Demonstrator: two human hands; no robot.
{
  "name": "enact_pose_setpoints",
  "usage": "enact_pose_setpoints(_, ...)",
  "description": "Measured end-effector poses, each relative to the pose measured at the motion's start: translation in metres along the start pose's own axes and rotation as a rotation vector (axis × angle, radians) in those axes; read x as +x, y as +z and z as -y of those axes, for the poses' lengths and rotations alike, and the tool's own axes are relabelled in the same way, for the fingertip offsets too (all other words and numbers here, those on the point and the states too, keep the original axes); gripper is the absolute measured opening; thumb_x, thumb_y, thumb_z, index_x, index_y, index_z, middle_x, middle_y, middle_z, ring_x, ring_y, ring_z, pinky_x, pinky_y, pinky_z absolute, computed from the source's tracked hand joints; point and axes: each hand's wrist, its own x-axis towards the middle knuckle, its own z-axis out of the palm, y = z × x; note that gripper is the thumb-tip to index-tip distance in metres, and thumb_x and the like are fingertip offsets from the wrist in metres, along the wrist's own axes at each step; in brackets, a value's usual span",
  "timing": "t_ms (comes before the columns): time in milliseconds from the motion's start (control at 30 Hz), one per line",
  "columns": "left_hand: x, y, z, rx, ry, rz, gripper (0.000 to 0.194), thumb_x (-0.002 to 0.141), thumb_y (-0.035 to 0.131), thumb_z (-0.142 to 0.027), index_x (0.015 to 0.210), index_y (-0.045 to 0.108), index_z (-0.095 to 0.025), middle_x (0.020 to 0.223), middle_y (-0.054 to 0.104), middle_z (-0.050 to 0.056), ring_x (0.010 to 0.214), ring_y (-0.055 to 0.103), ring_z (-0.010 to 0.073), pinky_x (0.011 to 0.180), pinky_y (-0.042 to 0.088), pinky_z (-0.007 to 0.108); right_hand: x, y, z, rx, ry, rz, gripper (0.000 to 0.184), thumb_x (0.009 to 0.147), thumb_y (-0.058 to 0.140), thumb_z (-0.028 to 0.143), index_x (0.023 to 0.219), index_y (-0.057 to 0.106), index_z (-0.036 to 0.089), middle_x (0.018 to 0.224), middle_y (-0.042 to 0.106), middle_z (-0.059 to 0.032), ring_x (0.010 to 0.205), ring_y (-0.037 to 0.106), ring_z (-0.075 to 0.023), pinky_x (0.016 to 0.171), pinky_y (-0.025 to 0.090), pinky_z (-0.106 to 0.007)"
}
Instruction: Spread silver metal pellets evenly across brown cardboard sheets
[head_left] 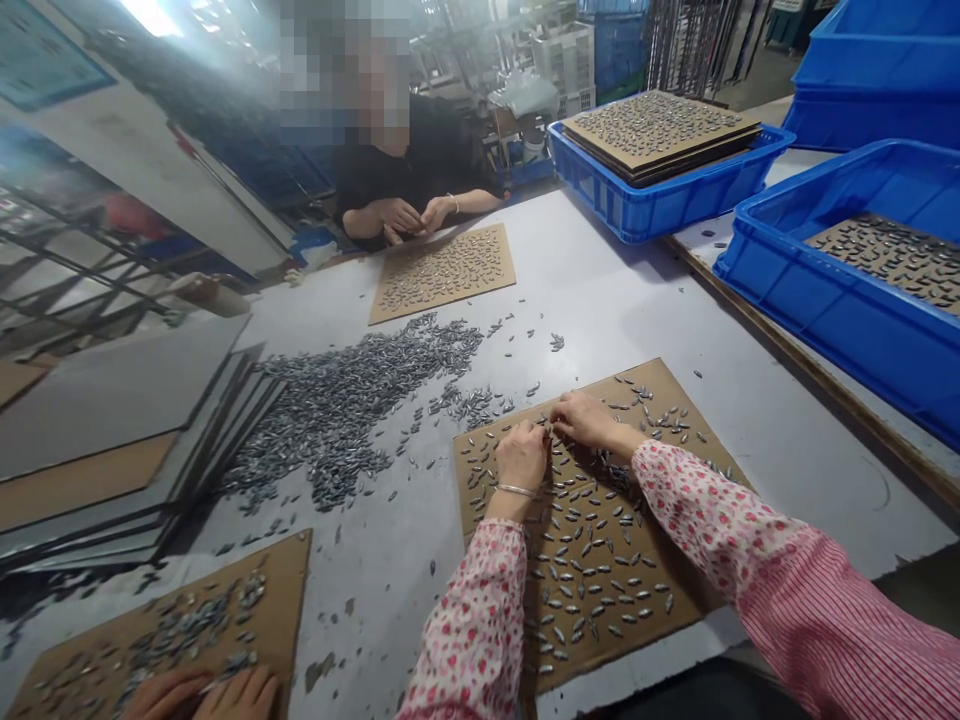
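A brown cardboard sheet (577, 600) lies at an angle in front of me, bearing rows of small grey spindle-shaped metal pieces (570, 607). Over its far part, my left hand (520, 460) and my right hand (585, 420) are close together, fingertips pinched and almost meeting. Whatever sits between the fingers is too small to make out. Under my right wrist, a little cluster of the same pieces (616, 478) shows on the cardboard. A large heap of loose pieces (360, 400) spreads over the table to the left of the sheet.
Across the white table (600, 270), a co-worker's hands (420, 218) meet behind another filled cardboard sheet (450, 268). A third person's hands (206, 695) touch a sheet (277, 600) at bottom left. Stacked boards (112, 400) stand left; blue trays (637, 215) holding filled sheets stand right.
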Motion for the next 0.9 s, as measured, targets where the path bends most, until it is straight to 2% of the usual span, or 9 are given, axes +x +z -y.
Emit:
enact_pose_setpoints(233, -0.010, 0.004, 0.014, 0.020, 0.047, -0.004, 0.026, 0.091, 0.042, -0.029, 0.088, 0.067, -0.023, 0.093, 0.061, 0.007, 0.093, 0.056, 0.0194, 0.073, 0.041, 0.028, 0.007, 0.009, 0.012, -0.041, -0.078, -0.001, 0.022, 0.088, 0.053, 0.026, 0.098, 0.071, 0.020, 0.098, 0.065, -0.0085, 0.098, 0.054, -0.0206, 0.081, 0.039, -0.027)
enact_pose_setpoints(400, -0.010, -0.003, 0.029, -0.143, -0.063, -0.024, 0.023, 0.091, 0.045, -0.031, 0.095, 0.067, -0.023, 0.097, 0.063, 0.005, 0.091, 0.058, 0.0171, 0.073, 0.042, 0.026, 0.005, 0.006, 0.011, -0.048, -0.115, 0.007, 0.023, 0.089, 0.053, 0.029, 0.098, 0.071, 0.019, 0.101, 0.066, -0.0089, 0.098, 0.056, -0.0201, 0.081, 0.040, -0.027)
enact_pose_setpoints(467, -0.006, -0.010, 0.028, -0.181, -0.103, -0.036, 0.022, 0.090, 0.047, -0.031, 0.096, 0.067, -0.023, 0.099, 0.064, 0.005, 0.091, 0.059, 0.0172, 0.073, 0.042, 0.026, 0.006, 0.005, 0.010, -0.056, -0.125, 0.027, 0.024, 0.089, 0.052, 0.031, 0.098, 0.071, 0.019, 0.102, 0.067, -0.0084, 0.097, 0.057, -0.0199, 0.080, 0.039, -0.027)
enact_pose_setpoints(567, 0.003, -0.016, 0.020, -0.187, -0.110, -0.030, 0.022, 0.089, 0.049, -0.030, 0.097, 0.068, -0.024, 0.098, 0.064, 0.005, 0.089, 0.059, 0.0174, 0.071, 0.042, 0.026, 0.010, 0.002, 0.010, -0.069, -0.050, 0.070, 0.024, 0.088, 0.053, 0.033, 0.095, 0.072, 0.020, 0.096, 0.069, -0.0079, 0.092, 0.059, -0.0200, 0.077, 0.040, -0.026)
enact_pose_setpoints(800, 0.020, 0.001, 0.014, -0.077, -0.066, -0.037, 0.023, 0.089, 0.049, -0.033, 0.090, 0.070, -0.024, 0.092, 0.062, 0.006, 0.089, 0.058, 0.0188, 0.069, 0.041, 0.027, 0.013, -0.003, 0.005, 0.027, 0.058, 0.005, 0.024, 0.090, 0.050, 0.028, 0.096, 0.071, 0.018, 0.096, 0.067, -0.0089, 0.093, 0.057, -0.0191, 0.078, 0.040, -0.026)
enact_pose_setpoints(900, 0.021, 0.006, 0.017, -0.030, -0.026, -0.036, 0.025, 0.090, 0.046, -0.032, 0.090, 0.070, -0.023, 0.092, 0.062, 0.007, 0.091, 0.058, 0.0195, 0.072, 0.042, 0.027, 0.019, 0.003, 0.001, 0.043, 0.030, -0.028, 0.022, 0.089, 0.052, 0.027, 0.097, 0.070, 0.019, 0.098, 0.065, -0.0080, 0.096, 0.055, -0.0189, 0.082, 0.040, -0.027)
